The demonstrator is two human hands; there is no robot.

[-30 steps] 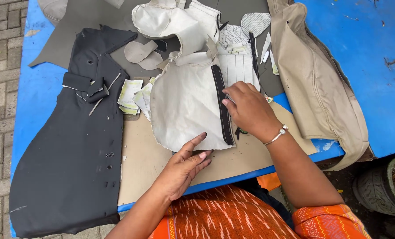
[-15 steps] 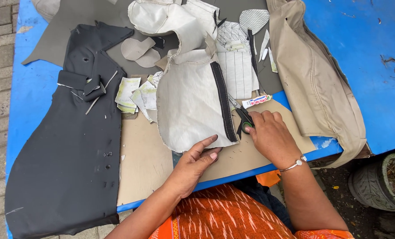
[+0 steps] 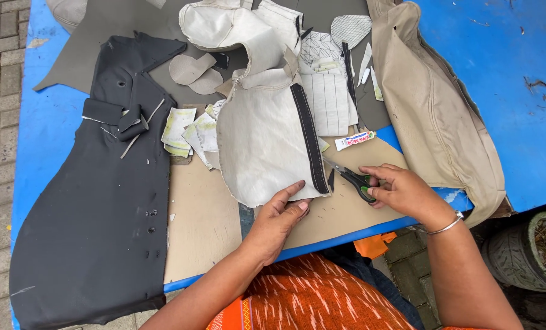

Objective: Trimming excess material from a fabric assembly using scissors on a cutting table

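A cream fabric panel [image 3: 264, 140] with a black strip along its right edge lies on a tan cardboard sheet [image 3: 199, 226] on the blue table [image 3: 53, 128]. My left hand [image 3: 282, 211] presses flat on the panel's lower edge, fingers spread. My right hand [image 3: 398, 189] closes around the green-and-black handles of a pair of scissors [image 3: 352, 180] lying just right of the panel, blades pointing toward the black strip.
A large black fabric piece [image 3: 102, 208] covers the table's left. A beige cover [image 3: 432, 116] lies at the right. A small glue tube [image 3: 354, 140], paper scraps [image 3: 184, 131], grey sheet and pattern pieces [image 3: 328, 104] crowd the back. A tyre [image 3: 536, 256] stands on the ground.
My right hand has slid off the fabric panel's right edge, moved right and down, and taken hold of the scissors. My left hand has stayed at the panel's lower edge.
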